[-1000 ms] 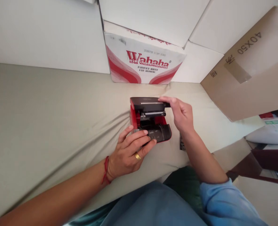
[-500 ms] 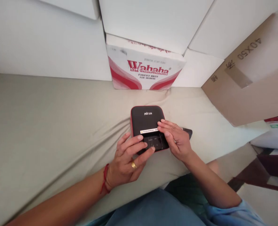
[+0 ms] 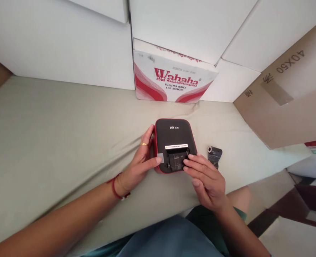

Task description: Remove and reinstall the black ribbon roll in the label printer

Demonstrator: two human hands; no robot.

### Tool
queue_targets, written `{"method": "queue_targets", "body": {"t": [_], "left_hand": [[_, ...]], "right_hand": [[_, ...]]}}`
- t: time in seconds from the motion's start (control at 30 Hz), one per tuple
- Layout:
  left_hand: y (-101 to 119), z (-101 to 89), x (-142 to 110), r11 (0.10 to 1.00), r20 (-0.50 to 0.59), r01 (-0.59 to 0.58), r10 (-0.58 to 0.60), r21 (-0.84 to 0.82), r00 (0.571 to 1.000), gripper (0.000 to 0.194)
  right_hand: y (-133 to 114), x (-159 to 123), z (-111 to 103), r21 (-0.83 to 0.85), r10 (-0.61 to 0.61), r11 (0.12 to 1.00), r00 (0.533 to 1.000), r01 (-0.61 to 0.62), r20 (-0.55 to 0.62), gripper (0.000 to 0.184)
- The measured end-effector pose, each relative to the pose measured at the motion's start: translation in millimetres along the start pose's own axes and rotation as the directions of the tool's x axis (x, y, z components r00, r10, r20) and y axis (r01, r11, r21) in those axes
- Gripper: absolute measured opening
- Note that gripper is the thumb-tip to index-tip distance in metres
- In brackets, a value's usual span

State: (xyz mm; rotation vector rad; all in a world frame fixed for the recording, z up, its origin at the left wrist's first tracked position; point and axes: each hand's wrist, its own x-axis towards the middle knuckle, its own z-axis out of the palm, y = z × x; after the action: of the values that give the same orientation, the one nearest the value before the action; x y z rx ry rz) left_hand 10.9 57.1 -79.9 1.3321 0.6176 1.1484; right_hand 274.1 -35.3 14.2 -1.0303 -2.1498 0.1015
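Observation:
A black label printer (image 3: 173,137) with red sides lies on the pale cloth, a white warning strip across its top. My left hand (image 3: 140,157) grips its left side, with the thumb on a small grey patch (image 3: 160,157) at the front left corner. Shiny black film (image 3: 176,161) shows at the front slot. Over the printer's front right part, my right hand (image 3: 206,178) has its fingers stretched out, the tips touching the film's right edge. To the right of the printer lies a small roll of black film (image 3: 214,155), partly unrolled.
Behind the printer stands a red and white Wahaha water carton (image 3: 174,82) among white boxes (image 3: 67,43). A brown cardboard box (image 3: 286,92) leans at the right. The cloth (image 3: 53,142) has long creases, and its front edge runs by my lap.
My left hand has moved from the front slot to the printer's left side and closed round it. My right hand has shifted toward me, uncovering the roll. The view has shifted slightly.

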Motion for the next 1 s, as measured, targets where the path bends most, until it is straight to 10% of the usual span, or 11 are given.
{"method": "queue_targets", "body": {"t": [0.53,0.67,0.8,1.0], "left_hand": [[-2.0,-0.3,10.3,1.0,0.019,-0.008,0.008,0.013,1.0,0.115],[-8.5,1.3,9.7,0.998,0.014,-0.058,0.058,0.034,0.998,0.109],[-13.8,0.5,8.3,0.997,-0.016,-0.038,0.039,0.069,0.999,0.106],[-17.8,0.3,10.6,0.971,-0.032,-0.127,0.136,0.203,0.99,0.105]], "right_hand": [[-1.4,8.4,-16.4,0.037,0.032,0.999,0.999,-0.033,0.04,0.04],[6.6,41.0,-25.3,0.027,0.199,0.979,0.98,-0.2,0.026,0.03],[20.8,99.3,-17.2,-0.178,0.342,0.937,0.89,-0.299,0.302,0.028],[15.8,164.3,19.0,-0.644,0.529,0.758,0.67,-0.099,0.521,0.026]]}}
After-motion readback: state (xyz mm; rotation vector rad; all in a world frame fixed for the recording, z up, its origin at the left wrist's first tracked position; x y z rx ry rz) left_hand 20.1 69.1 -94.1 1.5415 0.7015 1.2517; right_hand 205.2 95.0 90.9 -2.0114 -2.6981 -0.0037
